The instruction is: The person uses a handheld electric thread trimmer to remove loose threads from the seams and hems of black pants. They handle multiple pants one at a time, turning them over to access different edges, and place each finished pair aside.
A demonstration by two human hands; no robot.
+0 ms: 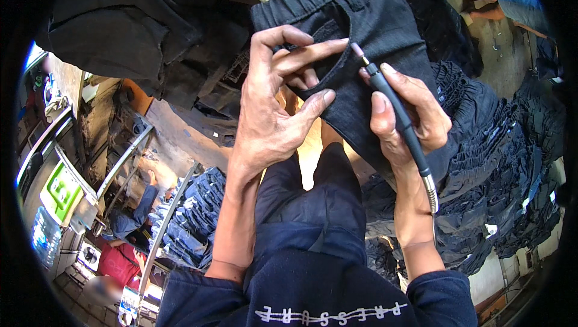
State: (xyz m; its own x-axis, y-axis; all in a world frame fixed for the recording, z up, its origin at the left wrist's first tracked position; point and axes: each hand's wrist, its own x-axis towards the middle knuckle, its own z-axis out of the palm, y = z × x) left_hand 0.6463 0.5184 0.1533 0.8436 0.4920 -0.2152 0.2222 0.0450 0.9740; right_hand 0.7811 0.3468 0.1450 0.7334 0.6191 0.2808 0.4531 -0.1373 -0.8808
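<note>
Risk was slippage: right hand (406, 116) gripped pen-style rotary tool (394, 107), tip at pocket edge of black jeans (385, 26) (draped ahead), w/ left hand (274, 104) pinching fabric close by; fingertips (328, 95) could've been nicked.

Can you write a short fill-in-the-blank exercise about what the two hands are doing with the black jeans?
1. The left hand pinches the ____ edge of the black jeans.
2. The right hand grips a slim rotary tool like a ____.
3. The tool's tip touches the ____ pocket edge.

Missing words: pocket; pen; jeans'
</note>
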